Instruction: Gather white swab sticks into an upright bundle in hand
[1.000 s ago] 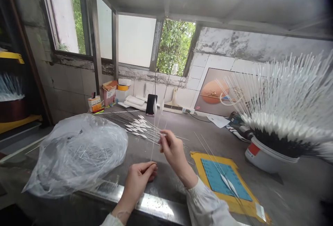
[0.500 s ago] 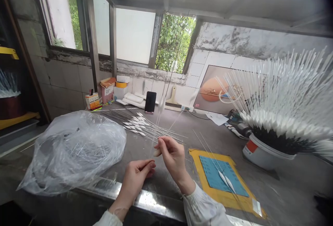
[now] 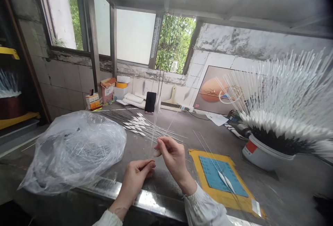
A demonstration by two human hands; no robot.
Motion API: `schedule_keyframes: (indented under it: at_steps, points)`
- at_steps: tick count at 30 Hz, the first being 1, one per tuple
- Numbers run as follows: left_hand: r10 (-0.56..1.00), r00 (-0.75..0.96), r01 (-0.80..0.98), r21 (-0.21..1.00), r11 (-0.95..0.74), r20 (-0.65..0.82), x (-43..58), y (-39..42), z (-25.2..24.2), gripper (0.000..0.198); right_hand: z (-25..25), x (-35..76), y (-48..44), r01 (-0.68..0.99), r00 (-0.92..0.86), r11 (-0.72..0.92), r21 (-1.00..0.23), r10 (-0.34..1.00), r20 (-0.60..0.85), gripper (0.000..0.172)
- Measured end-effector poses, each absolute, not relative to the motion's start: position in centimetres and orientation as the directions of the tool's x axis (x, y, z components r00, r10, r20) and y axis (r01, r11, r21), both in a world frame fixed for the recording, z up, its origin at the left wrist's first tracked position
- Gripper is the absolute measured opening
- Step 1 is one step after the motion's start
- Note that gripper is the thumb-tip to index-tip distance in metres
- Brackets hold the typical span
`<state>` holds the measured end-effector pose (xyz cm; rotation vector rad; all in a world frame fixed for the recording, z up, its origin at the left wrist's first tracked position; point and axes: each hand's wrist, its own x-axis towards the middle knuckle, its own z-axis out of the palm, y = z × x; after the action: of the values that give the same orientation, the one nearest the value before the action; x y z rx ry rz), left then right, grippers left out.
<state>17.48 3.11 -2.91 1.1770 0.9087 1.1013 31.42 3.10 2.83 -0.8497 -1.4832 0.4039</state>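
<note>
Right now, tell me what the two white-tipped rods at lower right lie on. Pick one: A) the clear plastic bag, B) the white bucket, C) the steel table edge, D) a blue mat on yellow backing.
D: the two white-tipped rods lie across the blue mat, which sits on a yellow sheet.

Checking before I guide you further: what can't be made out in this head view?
Left hand and right hand: their fingers hide which one holds the white-tipped stick.
Plastic bag: its film blurs the white sticks inside.
Blue mat: its print is too small to read.
Bucket: the packed sticks hide its inside.
Yellow shelf: cut off by the left edge.
</note>
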Motion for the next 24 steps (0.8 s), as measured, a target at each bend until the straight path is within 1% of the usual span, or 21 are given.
schedule_keyframes:
  at_steps: [5, 6, 8, 10, 11, 12, 13, 14, 16, 17, 18, 20, 22, 24]
  points:
    - [0.969, 0.246, -0.17, 0.985, 0.041, 0.002, 17.4, 3.0, -2.8, 0.044, 3.2, 31.6, 2.9, 0.298, 0.056, 0.642, -0.706, 0.727, 0.684, 0.009]
    - [0.969, 0.247, -0.165, 0.986, 0.038, 0.004, 17.4, 3.0, -2.7, 0.044, 3.5, 31.6, 2.8, 0.29, 0.047, 0.627, -0.723, 0.745, 0.666, 0.011]
    - [0.968, 0.25, -0.152, 0.988, 0.029, 0.01, 17.3, 3.0, -2.6, 0.043, 4.2, 31.7, 2.8, 0.226, 0.008, 0.557, -0.799, 0.819, 0.573, 0.015]
    - [0.965, 0.26, -0.129, 0.992, 0.01, 0.024, 17.3, 3.0, -2.5, 0.041, 5.0, 31.7, 2.7, 0.15, -0.108, 0.422, -0.894, 0.906, 0.41, 0.021]
    - [0.963, 0.266, -0.116, 0.993, -0.002, 0.033, 17.3, 3.0, -2.5, 0.04, 5.3, 31.6, 2.7, 0.131, -0.168, 0.358, -0.925, 0.927, 0.335, 0.022]
    - [0.962, 0.269, -0.107, 0.994, -0.011, 0.04, 17.3, 3.0, -2.5, 0.039, 5.6, 31.6, 2.6, 0.132, -0.203, 0.323, -0.937, 0.934, 0.293, 0.023]
    - [0.963, 0.267, -0.106, 0.994, -0.017, 0.045, 17.3, 3.0, -2.5, 0.039, 5.7, 31.4, 2.4, 0.149, -0.196, 0.322, -0.935, 0.936, 0.291, 0.023]
    - [0.964, 0.262, -0.11, 0.994, -0.017, 0.045, 17.3, 3.0, -2.6, 0.039, 5.7, 31.3, 2.3, 0.179, -0.153, 0.353, -0.918, 0.932, 0.328, 0.022]
    - [0.964, 0.261, -0.126, 0.992, -0.022, 0.055, 17.3, 3.0, -2.7, 0.04, 5.3, 31.1, 1.9, 0.28, -0.076, 0.464, -0.84, 0.883, 0.462, 0.019]
    - [0.961, 0.267, -0.13, 0.991, -0.032, 0.066, 17.3, 3.1, -2.8, 0.04, 4.9, 31.0, 1.9, 0.35, -0.092, 0.502, -0.791, 0.858, 0.505, 0.02]
    - [0.959, 0.272, -0.131, 0.99, -0.042, 0.077, 17.4, 3.1, -2.8, 0.041, 4.4, 31.1, 2.0, 0.437, -0.127, 0.507, -0.743, 0.852, 0.507, 0.024]
    - [0.961, 0.266, -0.127, 0.991, -0.041, 0.073, 17.5, 3.2, -2.9, 0.042, 3.5, 31.6, 3.0, 0.623, -0.16, 0.428, -0.655, 0.889, 0.429, 0.035]
    - [0.969, 0.243, -0.123, 0.992, -0.008, 0.038, 17.5, 3.2, -2.8, 0.043, 2.7, 32.4, 4.9, 0.769, -0.072, 0.285, -0.572, 0.928, 0.365, 0.04]
    - [0.974, 0.225, -0.114, 0.993, 0.012, 0.014, 17.6, 3.1, -2.7, 0.044, 2.1, 33.3, 7.0, 0.838, -0.001, 0.2, -0.507, 0.931, 0.365, 0.03]
